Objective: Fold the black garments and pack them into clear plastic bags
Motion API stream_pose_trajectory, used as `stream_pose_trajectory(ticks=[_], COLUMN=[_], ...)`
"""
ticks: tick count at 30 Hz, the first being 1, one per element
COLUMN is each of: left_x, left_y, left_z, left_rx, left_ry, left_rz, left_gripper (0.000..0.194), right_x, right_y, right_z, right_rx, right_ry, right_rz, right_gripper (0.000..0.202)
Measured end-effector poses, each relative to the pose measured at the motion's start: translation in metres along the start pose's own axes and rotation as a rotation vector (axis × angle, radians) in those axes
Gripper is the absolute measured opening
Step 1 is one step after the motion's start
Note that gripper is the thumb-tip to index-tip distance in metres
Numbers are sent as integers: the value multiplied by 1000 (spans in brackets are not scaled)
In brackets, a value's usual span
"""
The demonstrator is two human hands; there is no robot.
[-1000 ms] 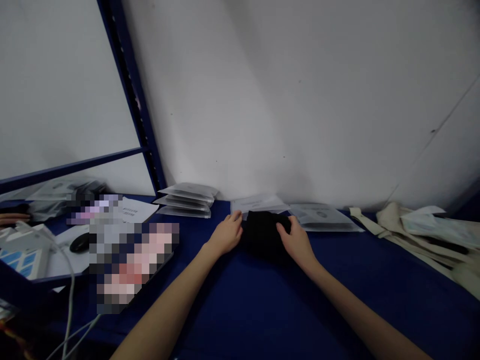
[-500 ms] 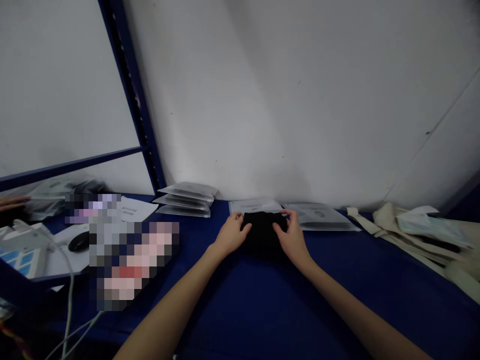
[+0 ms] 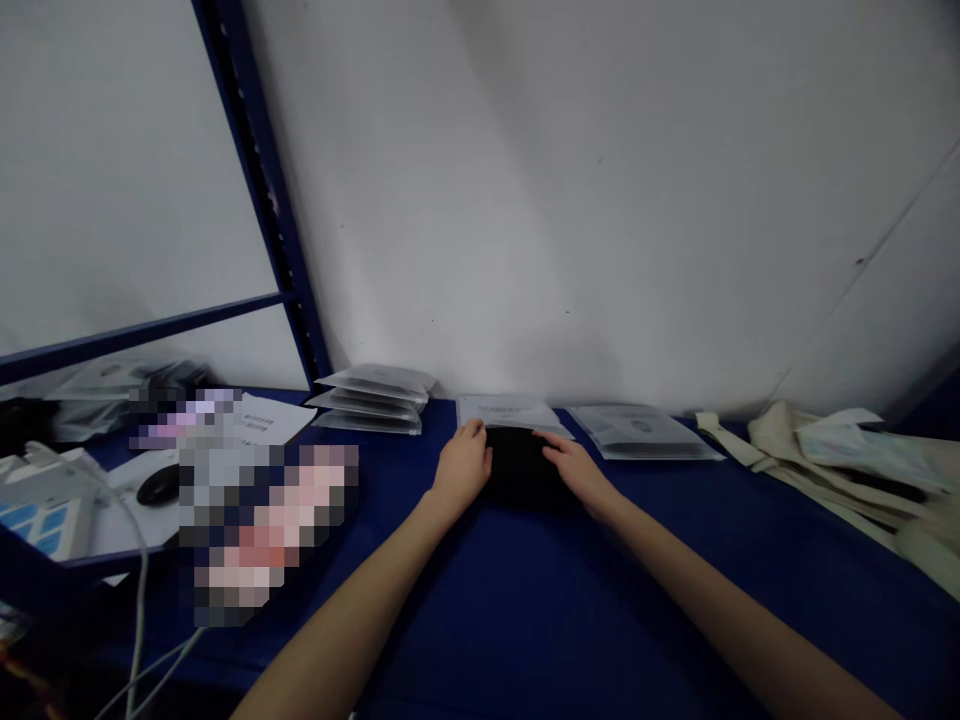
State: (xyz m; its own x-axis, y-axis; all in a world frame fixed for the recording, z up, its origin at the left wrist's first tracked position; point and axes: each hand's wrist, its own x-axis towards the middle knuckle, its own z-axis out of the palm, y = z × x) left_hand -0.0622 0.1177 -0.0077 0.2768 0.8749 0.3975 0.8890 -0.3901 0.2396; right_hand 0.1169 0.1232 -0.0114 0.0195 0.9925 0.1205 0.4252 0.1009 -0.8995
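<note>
A folded piece of black fabric (image 3: 517,465) lies on the blue table, between my two hands. My left hand (image 3: 463,465) is closed round its left edge, with the fingers bent over the far corner and the thumb on the near side. On the opposite side my right hand (image 3: 576,470) rests with its fingers stretched out over the fabric's right part. Just behind the fabric is a white printed sheet or bag (image 3: 510,408), partly covered by it. The dark folds are hard to tell apart.
Stacked frosted zip bags (image 3: 371,400) stand back left; another frosted bag (image 3: 641,432) lies right of the fabric. Beige cloth straps (image 3: 795,455) lie at far right. On the left are a black mouse (image 3: 159,485), white cables (image 3: 141,590) and a blurred-out pinkish object (image 3: 285,530).
My right hand has loosened from the fabric's right edge, and its fingers now lie straighter over it. My left fingers have drawn closer together. Another person's hand at far left has gone from view.
</note>
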Motion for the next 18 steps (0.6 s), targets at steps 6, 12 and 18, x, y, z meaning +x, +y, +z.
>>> stream_pose_trajectory(ticks=[6,12,18], left_x=[1,1,0], left_y=[-3,-4,-5], left_z=[-2,-2,-1], left_rx=[40,80,102], left_ry=[-25,-61,-68], left_rz=[20,8,17], left_gripper=[29,24,25], right_x=[11,11,-28], right_y=[-4,-13,-43], right_z=[10,-11,-17], right_rx=[186,-361,-763], right_ry=[65,163,255], right_rz=[152,94,-220], right_gripper=[43,30,34])
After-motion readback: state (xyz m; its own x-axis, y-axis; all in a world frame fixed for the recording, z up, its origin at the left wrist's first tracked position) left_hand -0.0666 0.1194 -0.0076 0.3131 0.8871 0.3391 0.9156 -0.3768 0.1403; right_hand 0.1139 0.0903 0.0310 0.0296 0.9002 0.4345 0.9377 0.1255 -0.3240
